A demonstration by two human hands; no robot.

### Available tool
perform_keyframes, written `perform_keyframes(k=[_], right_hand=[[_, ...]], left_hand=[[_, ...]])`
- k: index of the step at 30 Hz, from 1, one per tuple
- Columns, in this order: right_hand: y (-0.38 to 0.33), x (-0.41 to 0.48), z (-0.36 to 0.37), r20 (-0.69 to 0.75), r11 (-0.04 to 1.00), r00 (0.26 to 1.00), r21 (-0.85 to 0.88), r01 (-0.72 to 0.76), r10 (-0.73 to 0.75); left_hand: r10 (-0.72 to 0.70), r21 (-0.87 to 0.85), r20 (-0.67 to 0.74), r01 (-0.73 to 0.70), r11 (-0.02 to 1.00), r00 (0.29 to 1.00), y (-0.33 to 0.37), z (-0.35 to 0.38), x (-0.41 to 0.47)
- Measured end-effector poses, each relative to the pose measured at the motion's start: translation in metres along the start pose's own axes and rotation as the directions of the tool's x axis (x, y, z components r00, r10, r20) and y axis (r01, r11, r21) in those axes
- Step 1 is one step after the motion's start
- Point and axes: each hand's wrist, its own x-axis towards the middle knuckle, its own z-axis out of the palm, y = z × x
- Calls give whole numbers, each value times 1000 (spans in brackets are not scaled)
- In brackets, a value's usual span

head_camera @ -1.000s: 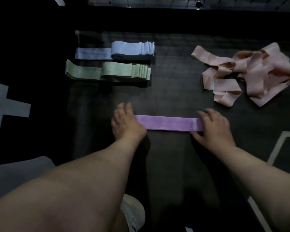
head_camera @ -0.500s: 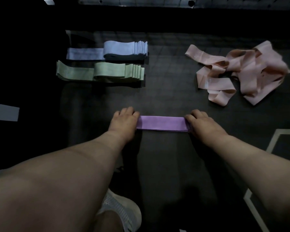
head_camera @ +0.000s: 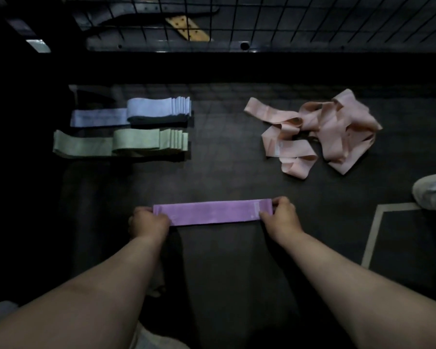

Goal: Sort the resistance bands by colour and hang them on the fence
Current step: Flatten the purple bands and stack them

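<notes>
A purple resistance band [head_camera: 212, 212] is stretched flat between my hands, just above the dark floor mat [head_camera: 224, 177]. My left hand [head_camera: 147, 221] pinches its left end and my right hand [head_camera: 281, 217] pinches its right end. At the back left lie a neat stack of blue bands [head_camera: 146, 110] and, in front of it, a neat stack of green bands [head_camera: 136, 143]. A loose heap of pink bands [head_camera: 322, 129] lies at the back right. The wire fence [head_camera: 312, 18] runs along the top of the view.
A white shoe [head_camera: 433, 192] shows at the right edge. Pale tape lines [head_camera: 374, 233] mark the floor at the right. A metal frame with a tan plate [head_camera: 186, 27] lies behind the fence base.
Both hands went from pressing the purple band flat to pinching its ends and lifting it slightly. The view tilted up, bringing the fence into sight.
</notes>
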Motion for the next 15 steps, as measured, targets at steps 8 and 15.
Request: perform_keyframes(k=[8, 15], right_hand=[[-1, 6, 3, 18, 999, 998, 5, -52, 52], [4, 6, -7, 34, 997, 999, 80, 16, -19]], left_hand=[[-82, -56, 23, 83, 995, 996, -1, 7, 12], [-45, 134, -14, 47, 990, 999, 11, -2, -6]])
